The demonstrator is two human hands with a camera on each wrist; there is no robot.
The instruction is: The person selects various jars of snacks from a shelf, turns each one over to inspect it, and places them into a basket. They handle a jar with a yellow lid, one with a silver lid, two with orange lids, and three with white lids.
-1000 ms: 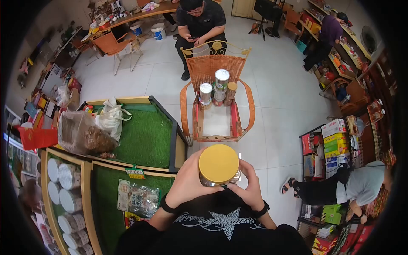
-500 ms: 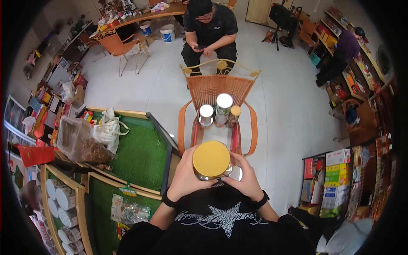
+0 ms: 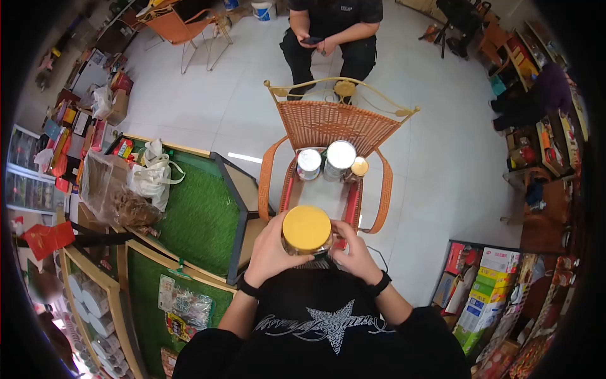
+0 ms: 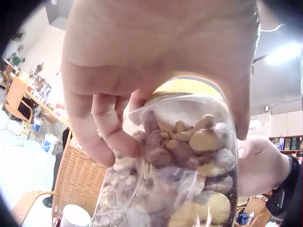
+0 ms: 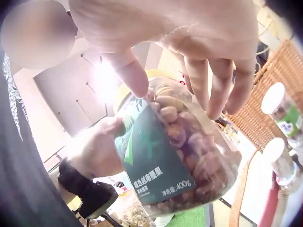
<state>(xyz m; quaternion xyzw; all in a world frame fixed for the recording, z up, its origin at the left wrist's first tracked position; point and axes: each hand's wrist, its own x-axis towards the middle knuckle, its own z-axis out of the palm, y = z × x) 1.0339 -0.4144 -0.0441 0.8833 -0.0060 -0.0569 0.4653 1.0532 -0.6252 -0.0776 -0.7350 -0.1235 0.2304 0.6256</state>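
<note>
A clear jar of nuts with a yellow lid is held between both hands in front of the chest. My left hand grips its left side, and my right hand grips its right side. The left wrist view shows fingers curled round the jar just below the lid. In the right wrist view the jar tilts, a dark green label on its side. Beyond it, a shallow box on a wicker chair carries several lidded containers, among them a white-lidded one.
Left of the chair stand green-lined display bins with plastic bags and packets. A seated person with a phone is behind the chair. Stacked cartons and shelves line the right side.
The head view has tilted down and shifted, so the chair and its containers appear nearer the jar. Both hands keep their hold on the jar, which sits slightly further left in view.
</note>
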